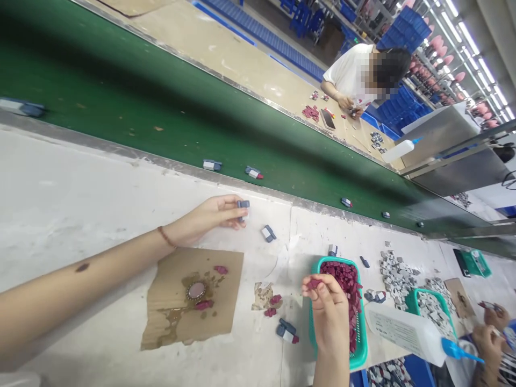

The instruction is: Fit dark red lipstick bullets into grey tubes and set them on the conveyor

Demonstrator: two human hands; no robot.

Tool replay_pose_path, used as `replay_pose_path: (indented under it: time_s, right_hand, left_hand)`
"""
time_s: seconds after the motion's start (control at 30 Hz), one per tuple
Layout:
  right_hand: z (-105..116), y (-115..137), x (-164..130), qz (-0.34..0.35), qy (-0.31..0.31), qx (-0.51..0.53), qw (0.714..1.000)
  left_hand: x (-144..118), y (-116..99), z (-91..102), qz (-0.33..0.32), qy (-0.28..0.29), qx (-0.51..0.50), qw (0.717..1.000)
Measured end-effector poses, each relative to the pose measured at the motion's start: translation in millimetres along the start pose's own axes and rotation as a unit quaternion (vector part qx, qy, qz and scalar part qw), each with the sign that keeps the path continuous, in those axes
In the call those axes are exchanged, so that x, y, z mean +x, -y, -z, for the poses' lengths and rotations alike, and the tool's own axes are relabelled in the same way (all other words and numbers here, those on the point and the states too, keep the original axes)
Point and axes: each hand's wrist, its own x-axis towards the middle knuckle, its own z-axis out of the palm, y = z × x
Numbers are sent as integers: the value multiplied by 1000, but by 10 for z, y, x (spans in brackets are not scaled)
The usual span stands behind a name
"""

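**A:** What is the surface and the room like?

**B:** A pale, scuffed worktable (80, 204) runs beside a long green conveyor belt (161, 97) carrying a few small grey-blue parts. Beyond the belt, another person in a white top (349, 70) works at a tan bench. Blue crates and strip lights fill the background. At the lower right edge, a co-worker's hands (489, 328) show beside a white glue bottle (407, 330).

**A:** How are the person's hands placed?

**B:** The left hand (205, 217) stretches far forward, forearm low over the table. Its fingers are pinched together on a small grey-blue part (243, 205) at the fingertips, close to the belt's edge. Another such part (268, 233) lies just past those fingertips. Below the wrist sits a stained piece of cardboard (193, 298).

**A:** And the right?

**B:** The right hand (328, 306) is raised, fingers curled and closed on a small dark red piece (313, 283) at the fingertips. Directly behind those fingers is a teal basket (358, 355) full of red pieces.
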Motion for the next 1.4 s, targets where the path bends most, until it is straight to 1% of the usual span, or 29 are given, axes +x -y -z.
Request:
replay_pose_path:
  time_s: [0.07, 0.13, 0.2, 0.27, 0.33, 0.4, 0.43, 0.5, 0.57, 0.6, 0.67, 0.73, 0.87, 0.93, 1.0, 1.07, 1.17, 1.23, 1.3, 1.33, 1.37, 1.4]
  right_hand:
    - [-201, -21, -4, -12, 51, 8, 999]
    - [-391, -77, -3, -22, 78, -3, 997]
    - [-569, -157, -5, -29, 101, -39, 994]
    - [-735, -244, -19, -21, 130, -84, 988]
    - [-888, -321, -48, 7, 156, -127, 980]
    - [-1019, -377, -86, 50, 183, -180, 965]
    - [-1073, -397, -105, 77, 204, -208, 953]
    - [-1155, -425, -135, 145, 258, -253, 921]
    - [-1205, -442, -152, 222, 305, -271, 886]
    - [-1221, -449, -155, 257, 318, -277, 869]
    - [-1237, -461, -157, 304, 334, -292, 843]
    - [-1242, -475, -154, 325, 341, -305, 828]
    - [-1242, -506, -144, 350, 345, -326, 808]
    - [-1245, -517, -139, 381, 345, -354, 781]
    - [-1251, -518, -138, 413, 347, -387, 748]
    - [-1260, -511, -145, 432, 350, -417, 719]
    - [-1279, -496, -161, 441, 355, -451, 690]
    - [-1290, -490, -165, 443, 350, -461, 684]
    - [-1295, -485, -159, 439, 348, -455, 692]
    - [-1293, -481, -152, 428, 354, -443, 704]
    - [-1288, -477, -143, 408, 364, -423, 722]
    - [-1280, -471, -131, 378, 375, -397, 748]
  left_hand:
    - [-250, -32, 77, 40, -4, -18, 999]
    - [-453, -20, 146, 63, -13, -25, 998]
    - [-617, 33, 208, 77, -32, -39, 996]
    - [-753, 113, 258, 74, -57, -44, 995]
    - [-868, 201, 293, 59, -75, -39, 995]
    - [-959, 286, 311, 47, -85, -31, 995]
    - [-995, 326, 315, 47, -88, -29, 995]
    - [-1044, 398, 313, 52, -92, -39, 994]
    - [-1066, 457, 306, 55, -92, -62, 992]
    - [-1070, 481, 303, 53, -90, -73, 992]
    - [-1070, 511, 303, 43, -85, -88, 992]
    - [-1069, 522, 311, 36, -82, -90, 992]
    - [-1079, 513, 331, 41, -83, -61, 994]
    - [-1088, 510, 331, 36, -92, -42, 994]
    - [-1098, 517, 322, 23, -102, -26, 994]
    - [-1108, 532, 308, 8, -108, -6, 994]
    - [-1119, 555, 288, -5, -104, 30, 994]
    - [-1125, 562, 281, -6, -98, 52, 994]
    - [-1131, 559, 279, -10, -87, 72, 994]
    - [-1136, 555, 278, -12, -80, 83, 993]
    - [-1142, 551, 278, -15, -72, 95, 993]
    - [-1149, 549, 278, -19, -67, 110, 991]
